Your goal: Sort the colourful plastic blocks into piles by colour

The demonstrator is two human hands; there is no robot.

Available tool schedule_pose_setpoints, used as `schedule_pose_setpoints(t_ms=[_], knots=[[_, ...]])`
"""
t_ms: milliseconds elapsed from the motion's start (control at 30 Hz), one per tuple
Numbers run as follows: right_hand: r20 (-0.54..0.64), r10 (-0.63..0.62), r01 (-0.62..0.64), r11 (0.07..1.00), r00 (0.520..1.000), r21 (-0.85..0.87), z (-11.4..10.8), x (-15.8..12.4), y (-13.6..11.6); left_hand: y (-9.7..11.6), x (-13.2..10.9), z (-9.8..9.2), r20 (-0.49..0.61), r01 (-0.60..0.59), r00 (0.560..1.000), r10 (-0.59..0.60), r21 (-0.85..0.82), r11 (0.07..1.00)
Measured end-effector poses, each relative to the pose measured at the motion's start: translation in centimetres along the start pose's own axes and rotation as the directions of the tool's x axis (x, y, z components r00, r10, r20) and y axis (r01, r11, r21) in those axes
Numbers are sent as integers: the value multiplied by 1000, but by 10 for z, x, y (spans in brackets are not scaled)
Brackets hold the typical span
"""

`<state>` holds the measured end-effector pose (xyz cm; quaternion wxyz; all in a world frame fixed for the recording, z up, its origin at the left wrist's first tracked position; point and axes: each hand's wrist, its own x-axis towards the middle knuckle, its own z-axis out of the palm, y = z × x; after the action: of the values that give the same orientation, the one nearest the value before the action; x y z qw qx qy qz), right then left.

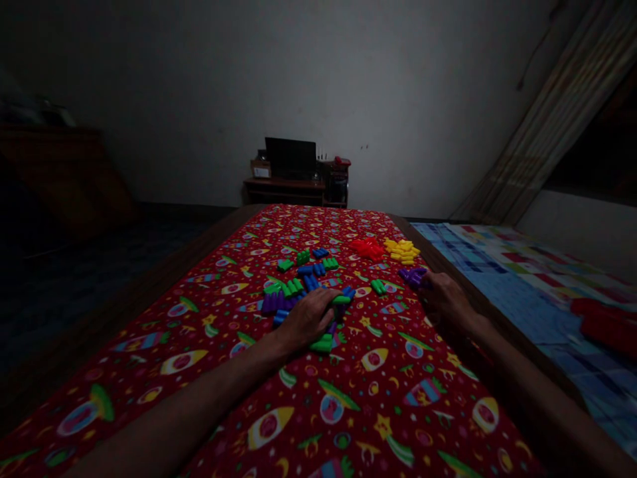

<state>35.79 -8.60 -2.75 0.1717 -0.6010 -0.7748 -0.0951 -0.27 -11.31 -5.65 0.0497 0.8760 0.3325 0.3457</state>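
My left hand (311, 313) is over a mixed pile of ridged plastic blocks, its fingers closed around a green block (341, 300). About it lie blue blocks (312, 269), purple blocks (272, 303) and more green blocks (292, 287); the hand hides part of the pile. Off to the right, my right hand (445, 295) has its fingertips closed on a purple block (414, 276), with other purple pieces touching or beside it. Just beyond are a heap of red blocks (368, 249) and a heap of yellow blocks (402, 251). A lone green block (378, 287) sits between my hands.
A red patterned cloth (269, 425) covers the long table. At the far wall stands a low desk (283, 189) with a dark monitor (291, 157). A bed with a checked cover (462, 265) is on the right, a wooden cabinet (60, 172) on the left.
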Motion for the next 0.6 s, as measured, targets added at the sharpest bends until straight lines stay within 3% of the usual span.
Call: schedule_pose_setpoints(t_ms=[133, 267, 400, 533, 600], knots=[[6, -31, 31, 999, 1000, -26, 2, -4, 0, 1, 1, -2, 5, 8, 1000, -8, -7, 1000], [-87, -103, 105, 994, 991, 16, 3, 11, -24, 4, 0, -4, 18, 25, 1000, -25, -13, 1000], [-82, -284, 294, 943, 955, 155, 6, 29, -75, 5, 0, -1, -13, 36, 999, -37, -45, 998], [-8, -460, 442, 849, 888, 290, 18, 38, -138, -13, 1, -4, -159, 211, 964, -214, -31, 977], [23, -558, 517, 782, 829, 348, 27, 40, -162, -31, 0, -12, -184, 294, 941, -285, 23, 956]])
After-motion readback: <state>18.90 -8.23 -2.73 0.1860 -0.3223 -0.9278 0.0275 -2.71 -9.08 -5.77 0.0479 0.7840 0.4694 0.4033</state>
